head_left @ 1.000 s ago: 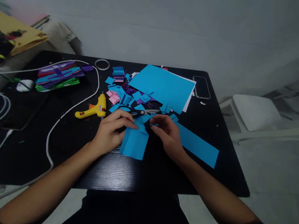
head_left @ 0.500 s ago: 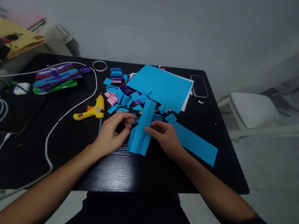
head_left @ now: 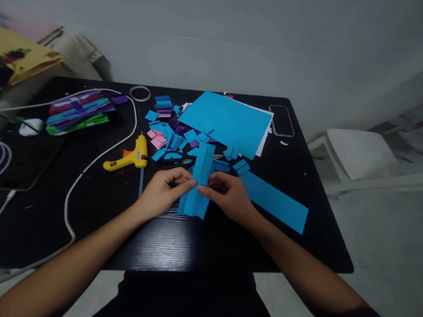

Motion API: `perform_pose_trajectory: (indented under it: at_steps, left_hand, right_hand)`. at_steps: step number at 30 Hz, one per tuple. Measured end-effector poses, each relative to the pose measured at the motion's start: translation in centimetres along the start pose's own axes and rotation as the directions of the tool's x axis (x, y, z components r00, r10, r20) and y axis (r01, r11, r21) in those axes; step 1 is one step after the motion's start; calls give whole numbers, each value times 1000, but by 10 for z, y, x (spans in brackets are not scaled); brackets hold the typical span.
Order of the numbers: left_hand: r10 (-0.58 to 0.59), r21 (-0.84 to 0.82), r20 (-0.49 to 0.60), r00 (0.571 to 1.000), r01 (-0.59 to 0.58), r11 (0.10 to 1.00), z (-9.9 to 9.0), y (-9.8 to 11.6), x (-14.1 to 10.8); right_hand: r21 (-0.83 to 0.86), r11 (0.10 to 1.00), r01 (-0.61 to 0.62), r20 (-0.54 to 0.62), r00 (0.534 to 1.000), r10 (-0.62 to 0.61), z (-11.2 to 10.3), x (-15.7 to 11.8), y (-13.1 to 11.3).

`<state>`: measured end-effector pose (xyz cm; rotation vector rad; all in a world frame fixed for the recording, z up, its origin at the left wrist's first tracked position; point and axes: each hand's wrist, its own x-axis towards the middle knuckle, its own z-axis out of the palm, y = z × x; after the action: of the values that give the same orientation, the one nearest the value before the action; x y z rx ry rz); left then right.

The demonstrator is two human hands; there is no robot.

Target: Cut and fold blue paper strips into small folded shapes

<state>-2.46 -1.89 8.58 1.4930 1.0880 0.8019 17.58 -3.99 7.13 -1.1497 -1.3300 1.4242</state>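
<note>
Between my two hands is a strip of blue paper with lengthwise creases, held above the near middle of the table. My left hand pinches its left edge, thumb on the front face. On the right edge, my right hand grips it the same way; the fingers behind the paper are hidden. A flat blue paper strip lies on the table to the right, beyond my right hand. Just past my hands sits a pair of scissors, partly covered by blue paper pieces.
A yellow glue gun lies left of my hands. Small folded paper pieces are heaped behind, beside a large blue sheet. A phone, a tape ring, bundled paper strips and a white cable share the black table.
My left hand has moved right and now grips the creased paper's left edge, where before it was beside it. The paper has shifted slightly left and stands straighter.
</note>
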Motion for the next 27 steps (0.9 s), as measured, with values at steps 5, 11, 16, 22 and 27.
perform_pose_trajectory:
  at_steps: [5, 11, 16, 22, 27]
  left_hand:
    - [162, 49, -51, 985, -160, 986, -1, -3, -2]
    - [319, 178, -97, 943, -299, 938, -5, -4, -4]
    - [340, 222, -117, 933, -309, 925, -4, -5, -4]
    - [455, 239, -40, 889, -434, 869, -5, 2, -5]
    - [542, 226, -36, 840, -521, 823, -7, 3, -8]
  right_hand:
    - [-102, 992, 80, -41, 996, -85, 0, -2, -3]
    - [-269, 948, 169, -59, 980, -191, -4, -3, -6]
    - [-325, 927, 189, -59, 974, -219, -4, -4, -6]
    - [-466, 731, 498, 42, 838, -544, -5, -6, -3]
    - [-460, 597, 657, 76, 699, -711, -6, -8, 1]
